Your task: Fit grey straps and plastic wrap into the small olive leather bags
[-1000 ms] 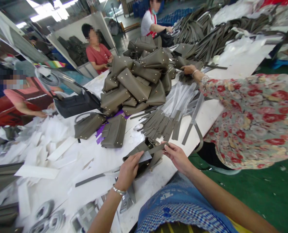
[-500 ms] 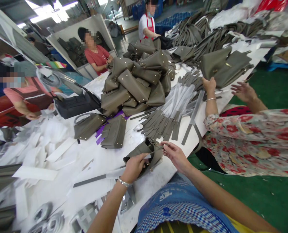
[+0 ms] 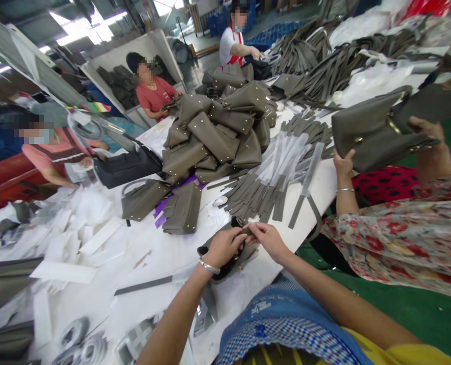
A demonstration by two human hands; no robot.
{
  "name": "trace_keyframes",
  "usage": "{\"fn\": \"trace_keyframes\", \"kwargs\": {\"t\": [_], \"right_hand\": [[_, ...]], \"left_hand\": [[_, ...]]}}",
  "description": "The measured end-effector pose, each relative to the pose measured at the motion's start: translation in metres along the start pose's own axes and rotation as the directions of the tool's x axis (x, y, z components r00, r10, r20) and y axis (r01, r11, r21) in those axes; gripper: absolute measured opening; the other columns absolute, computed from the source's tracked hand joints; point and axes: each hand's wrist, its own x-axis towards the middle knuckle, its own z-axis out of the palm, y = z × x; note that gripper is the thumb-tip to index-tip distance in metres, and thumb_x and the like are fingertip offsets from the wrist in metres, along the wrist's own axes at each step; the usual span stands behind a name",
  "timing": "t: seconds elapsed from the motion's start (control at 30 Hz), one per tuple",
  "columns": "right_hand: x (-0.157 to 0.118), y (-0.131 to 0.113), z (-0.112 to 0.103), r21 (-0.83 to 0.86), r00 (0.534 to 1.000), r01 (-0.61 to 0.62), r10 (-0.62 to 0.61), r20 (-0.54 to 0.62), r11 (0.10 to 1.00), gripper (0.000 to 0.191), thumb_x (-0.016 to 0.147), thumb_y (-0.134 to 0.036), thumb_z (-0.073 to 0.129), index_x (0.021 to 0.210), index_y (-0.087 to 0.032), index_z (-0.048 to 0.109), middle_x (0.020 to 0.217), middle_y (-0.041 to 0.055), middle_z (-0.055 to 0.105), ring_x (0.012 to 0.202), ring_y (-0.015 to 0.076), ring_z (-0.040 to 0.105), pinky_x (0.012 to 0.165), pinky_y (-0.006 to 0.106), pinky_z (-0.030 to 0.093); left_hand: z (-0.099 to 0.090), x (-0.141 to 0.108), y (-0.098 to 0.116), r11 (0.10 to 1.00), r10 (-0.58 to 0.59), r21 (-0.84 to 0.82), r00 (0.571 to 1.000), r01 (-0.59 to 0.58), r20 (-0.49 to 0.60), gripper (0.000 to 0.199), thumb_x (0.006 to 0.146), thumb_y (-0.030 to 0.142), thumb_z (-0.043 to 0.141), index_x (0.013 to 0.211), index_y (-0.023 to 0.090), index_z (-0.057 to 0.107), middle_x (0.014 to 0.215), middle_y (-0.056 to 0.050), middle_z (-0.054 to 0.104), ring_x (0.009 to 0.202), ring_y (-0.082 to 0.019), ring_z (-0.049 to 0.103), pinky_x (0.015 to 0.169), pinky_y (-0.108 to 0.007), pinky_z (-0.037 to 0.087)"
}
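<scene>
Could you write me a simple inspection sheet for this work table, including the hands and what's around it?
Surface: white table, heavily covered.
Job's things: open olive bag under the hands; pile of bags beyond; spread of flat straps beside the pile.
Clutter: white strips and grey rolls, left side.
Grippers: none, bare hands; left hand and right hand meet at the bag, what they pinch is unclear.
Cables: nothing seen for certain.
Surroundings: person in floral sleeves at right, holding another bag; more people beyond the table; green floor.
</scene>
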Motion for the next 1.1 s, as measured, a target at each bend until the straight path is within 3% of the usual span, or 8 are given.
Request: {"fn": "trace_keyframes", "kwargs": {"t": [0.1,0.2,0.33,0.47,0.57,0.7,0.9,1.1], "right_hand": [[0.019,0.004,-0.011,-0.250,0.987,0.152,-0.162,-0.017,0.956,0.036,0.084,-0.049,0.051,0.105,-0.024,0.067,0.090,0.0047,0.070,0.078,0.0187,0.065,0.079,0.037,0.052],[0.043,0.012,-0.021,-0.517,0.930,0.361,-0.339,0.141,0.776,0.038,0.079,-0.037,0.061,0.115,-0.028,0.062,0.117,0.0058,0.064,0.106,0.0238,0.058,0.099,0.044,0.041],[0.064,0.020,-0.027,-0.525,0.873,0.478,-0.319,0.368,0.704,0.040,0.079,-0.033,0.061,0.118,-0.028,0.061,0.120,0.0058,0.063,0.112,0.0248,0.056,0.100,0.043,0.040],[0.063,0.020,-0.029,-0.480,0.815,0.561,-0.349,0.462,0.674,0.034,0.079,-0.035,0.062,0.112,-0.027,0.065,0.112,0.0061,0.067,0.105,0.0241,0.059,0.095,0.040,0.043],[0.053,0.020,-0.029,-0.481,0.808,0.579,-0.382,0.449,0.658,0.031,0.078,-0.035,0.064,0.108,-0.027,0.067,0.109,0.0065,0.067,0.104,0.0237,0.059,0.093,0.040,0.044],[0.036,0.026,-0.022,-0.527,0.834,0.551,-0.431,0.344,0.647,0.030,0.080,-0.031,0.062,0.109,-0.026,0.065,0.110,0.0073,0.065,0.106,0.0233,0.057,0.095,0.039,0.043],[0.014,0.046,-0.011,-0.636,0.851,0.491,-0.485,0.203,0.595,0.028,0.082,-0.029,0.060,0.110,-0.024,0.062,0.112,0.0077,0.062,0.110,0.0226,0.054,0.098,0.041,0.043],[0.009,0.052,-0.006,-0.652,0.815,0.518,-0.550,0.181,0.554,0.026,0.084,-0.027,0.057,0.109,-0.022,0.060,0.109,0.0087,0.062,0.106,0.0222,0.055,0.095,0.042,0.047]], "left_hand": [[-0.001,0.008,-0.012,0.999,-0.052,-0.004,0.997,0.052,-0.053,0.045,0.091,0.046,0.031,0.077,0.018,0.064,0.061,0.000,0.062,0.061,-0.014,0.055,0.063,-0.024,0.038],[-0.002,0.015,-0.028,0.992,-0.128,-0.016,0.988,0.127,-0.085,0.049,0.089,0.048,0.032,0.063,0.017,0.060,0.054,0.001,0.057,0.058,-0.013,0.053,0.061,-0.024,0.036],[-0.004,0.022,-0.040,0.979,-0.198,-0.063,0.979,0.195,-0.049,0.049,0.086,0.050,0.035,0.062,0.016,0.060,0.051,0.001,0.056,0.050,-0.012,0.050,0.058,-0.024,0.037],[-0.006,0.026,-0.044,0.971,-0.231,-0.063,0.973,0.230,-0.003,0.047,0.084,0.049,0.037,0.063,0.016,0.062,0.045,0.002,0.052,0.047,-0.012,0.050,0.056,-0.024,0.037],[-0.008,0.029,-0.044,0.979,-0.203,0.000,0.979,0.203,0.015,0.046,0.082,0.049,0.040,0.059,0.016,0.061,0.048,0.001,0.055,0.052,-0.013,0.050,0.056,-0.024,0.034],[-0.013,0.031,-0.037,0.978,-0.189,0.099,0.981,0.183,0.050,0.046,0.081,0.049,0.041,0.059,0.016,0.064,0.051,-0.001,0.058,0.054,-0.013,0.049,0.054,-0.024,0.031],[-0.011,0.028,-0.016,0.954,-0.149,0.264,0.989,0.141,0.009,0.039,0.079,0.042,0.046,0.058,0.015,0.065,0.053,-0.002,0.058,0.052,-0.012,0.043,0.051,-0.026,0.022],[-0.001,0.024,-0.024,0.975,-0.190,0.124,0.981,0.184,0.042,0.038,0.078,0.040,0.044,0.060,0.015,0.066,0.052,0.000,0.056,0.056,-0.012,0.046,0.052,-0.024,0.026]]}}
